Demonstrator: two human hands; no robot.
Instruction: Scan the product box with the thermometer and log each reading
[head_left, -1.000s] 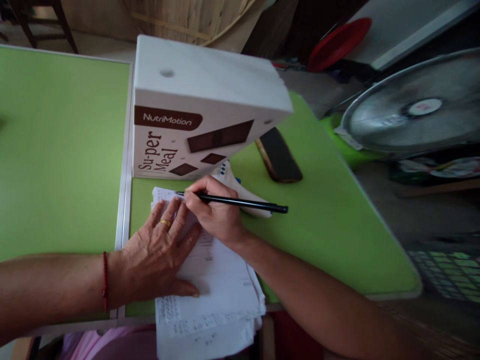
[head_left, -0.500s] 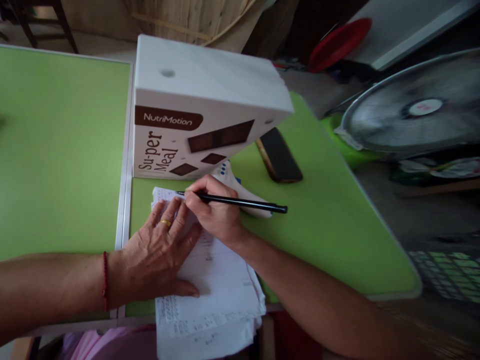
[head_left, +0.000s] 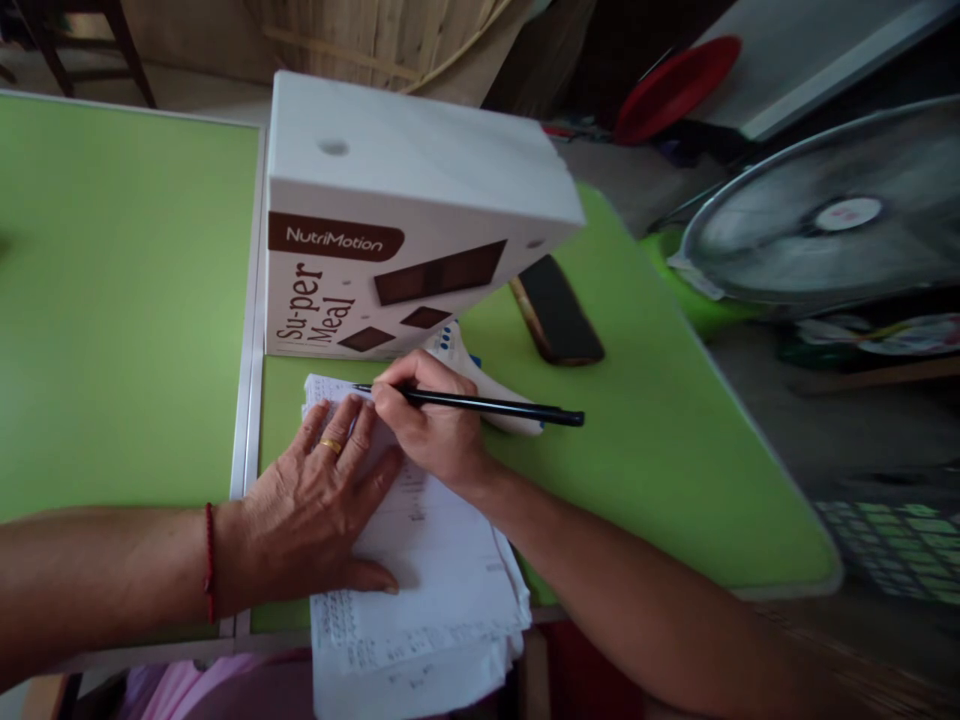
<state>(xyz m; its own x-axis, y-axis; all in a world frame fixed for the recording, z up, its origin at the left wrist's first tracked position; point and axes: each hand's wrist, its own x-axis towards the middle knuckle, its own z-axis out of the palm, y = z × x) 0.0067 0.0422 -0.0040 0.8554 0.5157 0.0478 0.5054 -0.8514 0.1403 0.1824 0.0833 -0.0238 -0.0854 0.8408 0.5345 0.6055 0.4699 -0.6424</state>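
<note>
A black pen (head_left: 495, 405) is pinched in my right hand (head_left: 435, 425), its tip on the upper part of a stack of written sheets (head_left: 442, 570). My left hand (head_left: 322, 500) lies flat across the same paper, fingers apart, a gold ring on one finger and a red cord round the wrist. Rows of small handwriting show near the top edge and at the lower left of the sheets. The stack's lower end hangs over the table's near edge. Just beyond my right hand lies a curved white object (head_left: 495, 395) with blue dots, partly covered by the hand.
A white NutriMotion box (head_left: 420, 200) stands behind the papers on the green table (head_left: 675, 450). To its right lies a phone (head_left: 559, 310). A metal-framed seam (head_left: 244, 420) crosses the table at left. Off the right side stand a fan (head_left: 832, 215) and a red basin (head_left: 679, 88).
The pen in my right hand has shifted very slightly to the right, its back end tipping a little. My left hand and the papers stay in place.
</note>
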